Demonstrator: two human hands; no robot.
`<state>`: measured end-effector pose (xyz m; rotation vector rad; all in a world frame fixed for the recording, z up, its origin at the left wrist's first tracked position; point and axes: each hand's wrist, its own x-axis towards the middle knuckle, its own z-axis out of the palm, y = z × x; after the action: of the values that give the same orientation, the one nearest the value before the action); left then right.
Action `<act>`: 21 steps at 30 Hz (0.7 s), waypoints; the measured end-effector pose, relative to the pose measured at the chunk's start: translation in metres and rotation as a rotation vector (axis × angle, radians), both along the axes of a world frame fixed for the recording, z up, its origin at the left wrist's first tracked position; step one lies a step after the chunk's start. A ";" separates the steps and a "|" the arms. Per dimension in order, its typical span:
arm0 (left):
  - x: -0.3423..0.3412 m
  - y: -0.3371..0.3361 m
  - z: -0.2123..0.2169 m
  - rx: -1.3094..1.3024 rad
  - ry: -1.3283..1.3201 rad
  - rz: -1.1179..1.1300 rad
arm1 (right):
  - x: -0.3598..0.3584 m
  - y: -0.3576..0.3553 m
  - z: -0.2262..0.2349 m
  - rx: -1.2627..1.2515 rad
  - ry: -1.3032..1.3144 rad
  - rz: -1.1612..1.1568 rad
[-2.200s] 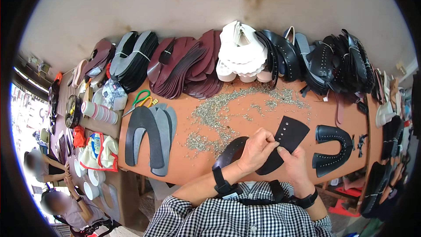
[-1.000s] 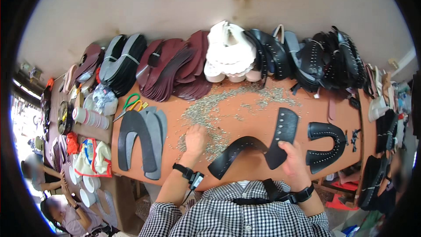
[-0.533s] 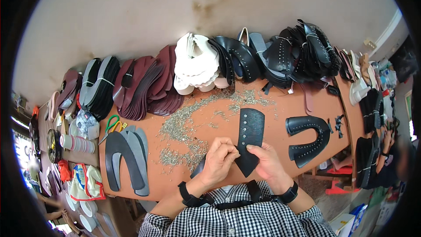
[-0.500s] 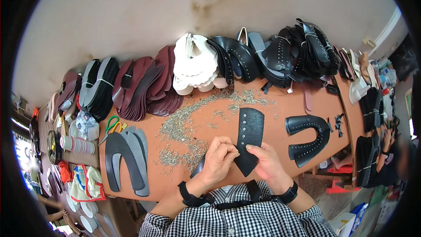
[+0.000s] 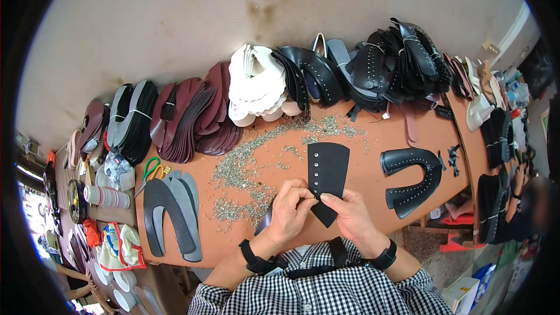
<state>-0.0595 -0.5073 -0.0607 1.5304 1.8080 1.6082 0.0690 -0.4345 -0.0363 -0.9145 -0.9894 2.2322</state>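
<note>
A curved black leather shoe-upper piece point(image 5: 328, 172) with a row of small metal studs along one edge is held over the orange table point(image 5: 373, 140). My right hand point(image 5: 349, 219) grips its lower end from beneath. My left hand point(image 5: 291, 210) pinches the piece's studded edge with fingertips, and what it pinches is too small to see. A scatter of small metal studs point(image 5: 251, 166) lies on the table just beyond my left hand.
A finished black studded U-shaped upper point(image 5: 411, 178) lies to the right. Grey and black sole pieces point(image 5: 169, 213) and green-handled scissors point(image 5: 150, 170) lie at left. Stacks of maroon point(image 5: 192, 122), white point(image 5: 254, 84) and black point(image 5: 385, 64) uppers line the wall. Another person point(image 5: 525, 210) sits at far right.
My left hand went out to the stud scatter, then came back to the black piece. The piece now stands more upright between both hands, and the view has shifted.
</note>
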 end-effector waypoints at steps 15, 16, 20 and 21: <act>0.002 0.006 -0.018 -0.085 -0.403 0.000 | -0.001 0.006 -0.008 -0.117 0.009 0.051; 0.002 0.009 -0.020 -0.062 -0.488 0.016 | 0.000 0.005 -0.010 -0.080 0.011 0.071; -0.005 0.007 -0.021 -0.205 -0.640 -0.072 | -0.006 -0.002 -0.015 0.068 -0.036 0.013; -0.009 0.006 -0.023 -0.208 -0.643 -0.074 | -0.005 0.003 -0.019 0.098 -0.095 0.006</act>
<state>-0.0686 -0.5015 -0.0837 0.8393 1.4741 1.5731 0.0643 -0.4318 -0.0555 -0.9829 -1.1354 2.1410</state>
